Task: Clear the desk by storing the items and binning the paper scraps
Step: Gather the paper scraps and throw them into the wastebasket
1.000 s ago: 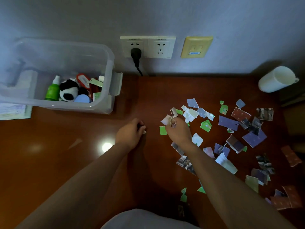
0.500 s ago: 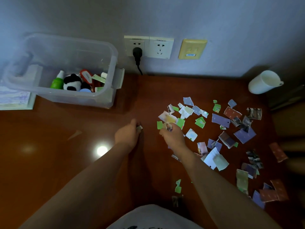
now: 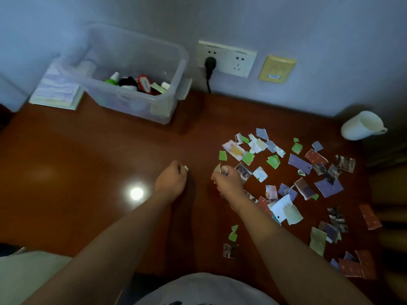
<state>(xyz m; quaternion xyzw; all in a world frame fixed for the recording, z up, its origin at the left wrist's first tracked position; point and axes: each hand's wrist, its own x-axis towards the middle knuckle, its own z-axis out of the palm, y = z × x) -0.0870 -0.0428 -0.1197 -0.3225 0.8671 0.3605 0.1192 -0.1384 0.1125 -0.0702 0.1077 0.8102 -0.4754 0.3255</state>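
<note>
Pinches bunched torn paper scraps (image 3: 221,169) in curled right hand (image 3: 228,182), likely gathering for binning; grips one pale green scrap (image 3: 186,167) in left hand (image 3: 170,180); leaves other coloured scraps (image 3: 299,164) strewn across brown wooden desk (image 3: 88,172)

1. paper scraps (image 3: 300,163): torn bits in green, purple, reddish, white and photo-ish print; scattered flat, some overlapping, over the right half of the desk (image 3: 88,172); a few strays nearer the front edge
2. one small pale scrap (image 3: 186,167) is pinched in the left hand (image 3: 170,180); some crumpled scraps (image 3: 221,169) are bunched in the right hand (image 3: 228,183)
3. clear plastic box (image 3: 141,106): open top, back left by the wall; holds a green bottle (image 3: 113,78), a red thing (image 3: 144,83) and other small stuff
</note>
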